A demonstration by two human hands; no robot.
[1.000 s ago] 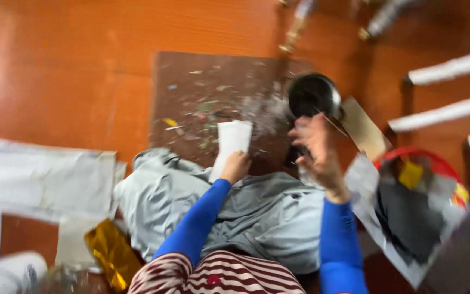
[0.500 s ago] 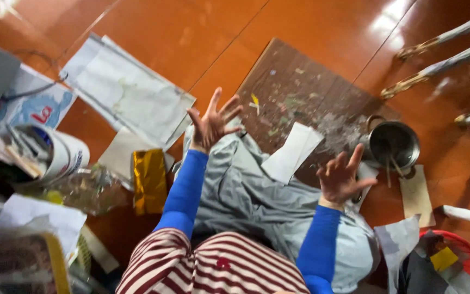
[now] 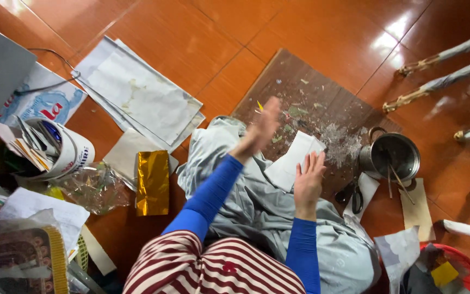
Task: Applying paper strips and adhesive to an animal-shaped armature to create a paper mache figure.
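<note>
Both grips are open and empty: right hand flat on the white paper, left hand raised (blurred). This looks like smoothing the sheet; pressing evenly seems called for next.

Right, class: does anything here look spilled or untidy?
Yes. Small scraps and a pale powdery patch lie scattered on the brown board beside the metal pot. Both hands are empty.
</note>
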